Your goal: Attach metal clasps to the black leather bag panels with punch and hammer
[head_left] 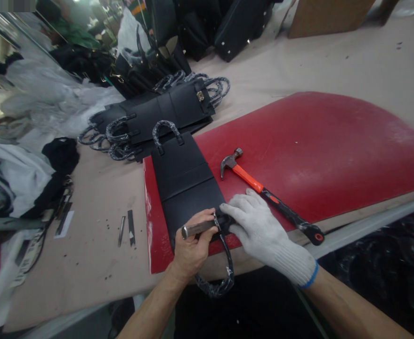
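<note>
A flat black leather bag panel (187, 176) lies over the red mat, with a plastic-wrapped handle (166, 126) at its far end. Another wrapped handle (215, 285) hangs over the table's front edge. My bare left hand (191, 247) is closed around a short rod-shaped tool (199, 229) with a bright metal end, held slanted above the panel's near edge. My right hand (258, 228), in a white knit glove, pinches the panel's near right corner beside the tool. The fingers hide the spot where the tool's tip meets the leather.
A claw hammer (251, 181) with an orange and black handle rests on the red mat (316, 150), right of the panel. More black panels (167, 110) are stacked behind. Two thin metal tools (131, 228) lie left. Black bags (192, 28) and a cardboard box (328, 18) stand farther back.
</note>
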Motion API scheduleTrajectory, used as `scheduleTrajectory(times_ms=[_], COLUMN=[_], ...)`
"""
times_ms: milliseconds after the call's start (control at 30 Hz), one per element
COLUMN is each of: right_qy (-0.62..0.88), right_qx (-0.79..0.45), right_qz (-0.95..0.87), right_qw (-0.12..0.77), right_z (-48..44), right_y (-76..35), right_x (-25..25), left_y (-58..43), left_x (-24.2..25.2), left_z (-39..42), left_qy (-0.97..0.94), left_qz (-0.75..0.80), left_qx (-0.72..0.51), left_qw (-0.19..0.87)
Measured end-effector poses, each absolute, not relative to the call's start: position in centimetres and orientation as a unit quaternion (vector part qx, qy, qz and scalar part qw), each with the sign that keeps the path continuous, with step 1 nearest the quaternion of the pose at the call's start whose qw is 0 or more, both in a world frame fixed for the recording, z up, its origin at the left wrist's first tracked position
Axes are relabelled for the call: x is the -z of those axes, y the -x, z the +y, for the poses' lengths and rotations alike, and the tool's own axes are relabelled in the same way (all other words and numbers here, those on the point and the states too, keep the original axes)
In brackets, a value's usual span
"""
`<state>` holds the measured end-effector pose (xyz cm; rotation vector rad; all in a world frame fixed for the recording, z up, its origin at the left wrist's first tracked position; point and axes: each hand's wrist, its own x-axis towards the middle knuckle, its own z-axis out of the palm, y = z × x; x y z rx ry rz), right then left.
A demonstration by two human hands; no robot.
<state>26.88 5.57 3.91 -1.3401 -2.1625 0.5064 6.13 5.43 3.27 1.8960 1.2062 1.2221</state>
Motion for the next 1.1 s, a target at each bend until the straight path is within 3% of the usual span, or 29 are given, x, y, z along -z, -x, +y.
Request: scheduleTrajectory(times_ms=[533,1100], right_qy=[0.495,0.493], right_qx=[-0.176,-0.181], right_qz=[-0.805,-0.805], right_qw=[0.275,0.275], right_z=[5.63,5.66], right_y=[-26.94,-26.94], right_x=[-3.73,-3.75], left_y=[-6.23,-6.31], left_x=[-3.35,-3.26], left_z=[5.63,5.65], left_qy=[-0.732,-0.713], left_qz=[0.452,0.454], left_qx=[-0.445,-0.457], left_qw=[0.250,0.275])
